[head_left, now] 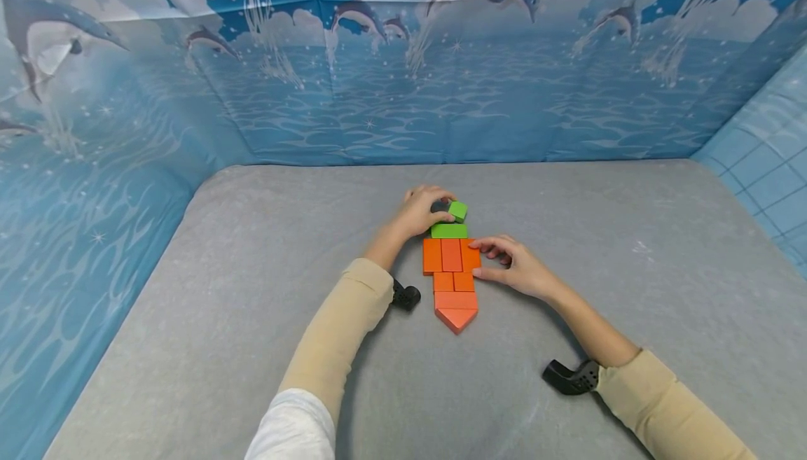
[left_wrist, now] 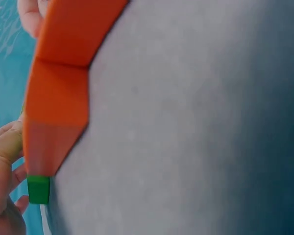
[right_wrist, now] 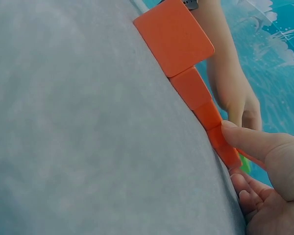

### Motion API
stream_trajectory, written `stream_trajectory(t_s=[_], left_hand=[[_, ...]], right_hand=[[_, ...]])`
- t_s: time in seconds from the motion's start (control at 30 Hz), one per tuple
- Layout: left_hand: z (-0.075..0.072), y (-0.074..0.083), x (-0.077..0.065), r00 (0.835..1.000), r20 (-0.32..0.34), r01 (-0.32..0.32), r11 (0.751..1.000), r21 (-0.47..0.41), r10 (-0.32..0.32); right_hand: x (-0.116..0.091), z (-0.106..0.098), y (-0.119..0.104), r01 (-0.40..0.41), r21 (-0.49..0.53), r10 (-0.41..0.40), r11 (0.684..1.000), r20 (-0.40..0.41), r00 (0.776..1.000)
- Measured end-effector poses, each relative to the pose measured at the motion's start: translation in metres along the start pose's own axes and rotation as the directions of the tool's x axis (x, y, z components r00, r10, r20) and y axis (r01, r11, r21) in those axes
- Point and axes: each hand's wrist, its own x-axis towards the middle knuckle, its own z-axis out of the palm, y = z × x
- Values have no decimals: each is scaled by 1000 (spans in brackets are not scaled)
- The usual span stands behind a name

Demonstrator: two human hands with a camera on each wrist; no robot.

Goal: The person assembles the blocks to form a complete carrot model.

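Flat wooden blocks form a column on the grey surface. My left hand (head_left: 421, 209) is at its far end, thumb and fingertips pinching a small green block (head_left: 457, 211). A dark patch shows between these fingers; I cannot tell whether it is a block or shadow. Just nearer lies a green bar (head_left: 449, 231). My right hand (head_left: 513, 265) pinches the right-hand orange block (head_left: 470, 255) of the wide row between thumb and fingers. Smaller orange blocks (head_left: 443, 281) come after that row, then an orange bar (head_left: 455, 300) and an orange triangular block (head_left: 457, 318) pointing nearer.
The grey padded surface (head_left: 252, 292) extends around the blocks. Blue curtains (head_left: 378, 110) with dolphins and waves stand behind and at the sides. A black wrist camera (head_left: 406, 297) is on the left arm, another black camera (head_left: 570, 377) on the right.
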Motion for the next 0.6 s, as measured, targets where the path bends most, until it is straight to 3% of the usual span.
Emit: stream_trajectory(t_s=[0.37,0.6], left_hand=[[4,6,4,999,38,-22,998,67,19],[1,1,3,997,66,-38,998,46,35]], right_hand=[[0,0,1,9,-3,-9,1000,-4,1000],[1,0,2,11,-5,-11,1000,0,1000]])
